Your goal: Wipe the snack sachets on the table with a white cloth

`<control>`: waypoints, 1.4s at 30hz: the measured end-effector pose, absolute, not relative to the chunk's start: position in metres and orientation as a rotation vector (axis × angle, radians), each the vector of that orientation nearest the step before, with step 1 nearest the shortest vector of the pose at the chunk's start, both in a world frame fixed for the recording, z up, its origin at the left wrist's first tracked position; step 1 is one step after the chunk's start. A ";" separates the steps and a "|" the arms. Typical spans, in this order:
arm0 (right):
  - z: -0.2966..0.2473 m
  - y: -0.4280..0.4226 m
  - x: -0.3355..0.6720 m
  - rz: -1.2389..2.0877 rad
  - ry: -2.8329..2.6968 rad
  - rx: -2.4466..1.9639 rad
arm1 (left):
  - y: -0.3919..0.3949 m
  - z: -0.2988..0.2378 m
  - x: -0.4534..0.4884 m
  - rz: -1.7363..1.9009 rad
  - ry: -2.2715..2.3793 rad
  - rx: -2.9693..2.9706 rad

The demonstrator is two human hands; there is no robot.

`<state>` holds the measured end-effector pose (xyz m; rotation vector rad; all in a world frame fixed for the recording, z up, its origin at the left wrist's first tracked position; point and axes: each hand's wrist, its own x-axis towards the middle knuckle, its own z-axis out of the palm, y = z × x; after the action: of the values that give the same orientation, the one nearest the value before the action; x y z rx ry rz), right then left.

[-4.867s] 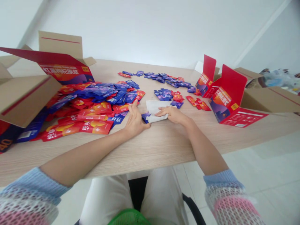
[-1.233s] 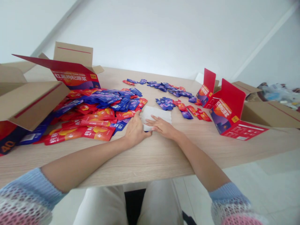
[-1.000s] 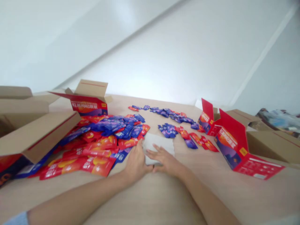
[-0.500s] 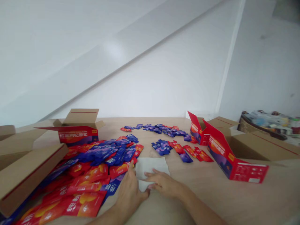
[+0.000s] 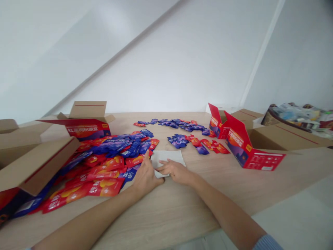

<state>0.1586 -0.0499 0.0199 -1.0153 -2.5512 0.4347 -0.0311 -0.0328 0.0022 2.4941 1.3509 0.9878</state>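
1. Right hand (image 5: 177,172): its fingers, spread apart half a second ago, now lie closer together, and the head view has tipped downward, so everything sits higher.
2. At the lower right edge a blue sleeve (image 5: 267,242) shows above the forearm, beyond the near edge of the wooden table (image 5: 156,218).
3. Left hand (image 5: 145,176) rests beside the sheet's left edge, thumb held wide of the upright fingers; its palm side is hidden.
4. Right hand's fingers stretch leftward across the near part of the white sheet (image 5: 168,156); whether they pinch anything, I cannot tell.
5. That sheet lies on the tabletop between both hands, cloth or paper, I cannot tell which.
6. Just left is a heap of red and blue sachets (image 5: 106,163), with an open carton (image 5: 39,166) at its left.
7. Past the sheet, a short row of sachets (image 5: 178,141) runs rightward, blue then mostly red, toward an open red box (image 5: 265,161).
8. Farther back stand a smaller-looking red box (image 5: 220,129) on the right and another open red carton (image 5: 87,131) on the left.
9. Between them stretches a longer, mostly blue row (image 5: 179,124), before a white wall (image 5: 169,69).
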 end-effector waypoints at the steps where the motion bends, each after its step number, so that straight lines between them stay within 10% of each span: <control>1: 0.020 -0.049 0.161 0.463 -2.555 -1.015 | -0.033 0.002 -0.031 0.992 1.347 2.494; 20: 0.006 -0.026 0.188 0.121 -2.288 -1.489 | -0.029 0.002 -0.027 0.984 1.224 2.358; 33: 0.022 -0.046 0.173 0.745 -2.334 -1.093 | -0.031 0.001 -0.030 1.049 1.173 2.367; 42: 0.014 -0.035 0.202 0.245 -2.146 -1.720 | -0.032 -0.001 -0.030 1.013 1.267 2.383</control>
<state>0.2021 -0.0350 0.0143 -1.7198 -2.1455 0.2453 -0.0298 -0.0316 -0.0005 2.3835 1.2674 1.0127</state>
